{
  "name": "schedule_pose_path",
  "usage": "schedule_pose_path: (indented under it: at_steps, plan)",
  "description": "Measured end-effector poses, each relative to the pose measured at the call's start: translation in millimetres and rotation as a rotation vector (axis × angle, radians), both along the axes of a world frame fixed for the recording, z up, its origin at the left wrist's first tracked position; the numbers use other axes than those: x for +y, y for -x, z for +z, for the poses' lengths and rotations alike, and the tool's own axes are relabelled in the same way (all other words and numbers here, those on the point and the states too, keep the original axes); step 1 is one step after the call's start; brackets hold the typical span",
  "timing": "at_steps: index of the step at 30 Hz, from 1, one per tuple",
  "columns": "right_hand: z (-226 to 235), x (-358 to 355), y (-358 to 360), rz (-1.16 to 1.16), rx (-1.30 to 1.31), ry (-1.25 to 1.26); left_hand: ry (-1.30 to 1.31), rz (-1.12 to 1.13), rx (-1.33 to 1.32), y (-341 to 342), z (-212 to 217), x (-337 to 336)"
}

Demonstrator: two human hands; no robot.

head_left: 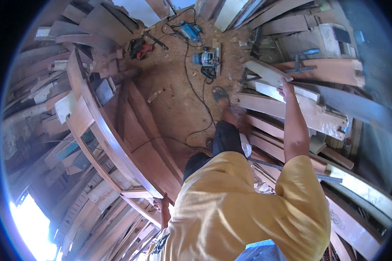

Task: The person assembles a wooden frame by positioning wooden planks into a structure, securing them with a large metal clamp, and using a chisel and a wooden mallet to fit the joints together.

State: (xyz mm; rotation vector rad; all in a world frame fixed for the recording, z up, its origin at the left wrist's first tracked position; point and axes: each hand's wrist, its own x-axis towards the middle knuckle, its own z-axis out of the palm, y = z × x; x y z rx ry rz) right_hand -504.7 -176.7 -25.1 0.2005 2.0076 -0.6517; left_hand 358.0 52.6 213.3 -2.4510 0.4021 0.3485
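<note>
Though small, left grip [162, 202] seemingly around frame [133, 158], right grip [285, 89] around board [264, 73], cord [201, 99] across floor [170, 108].

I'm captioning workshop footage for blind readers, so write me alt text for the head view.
A person's left hand touches a curved wooden frame, while the right hand touches a pale board among stacked planks. Corded power tools lie on the floor ahead.

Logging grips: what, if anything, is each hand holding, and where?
Left hand holds a wooden frame by its near end; right hand touches a pale board, grip unclear.
</note>
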Motion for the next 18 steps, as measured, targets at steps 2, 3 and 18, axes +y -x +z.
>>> schedule_pose_path:
  at_steps: [2,3,18]
  plan:
    - [-31,3,11,-0.253,0.123,0.042,-0.098,-0.060,0.188,29,16,-50]
    - [-47,6,18,-0.249,0.169,0.084,-0.067,-0.116,0.229,39,19,-69]
    - [229,-160,-18,0.519,0.719,0.220,0.078,-0.537,0.432,143,32,-185]
